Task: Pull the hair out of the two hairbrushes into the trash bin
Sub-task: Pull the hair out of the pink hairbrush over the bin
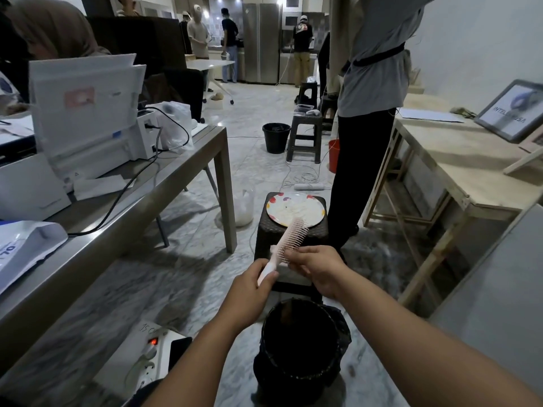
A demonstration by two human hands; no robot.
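The pink hairbrush is held in the air just past the black trash bin, its handle wrapped by the left hand while the right hand has its fingers pinched in at the bristles near the base. The hair should probably be teased up from the roots and dropped straight down, with the brush kept closer over the bin so nothing gets lost on the floor. The bin's inside is too dark to be made out, a plate sits on the stool beyond, and a second brush can't be spotted.
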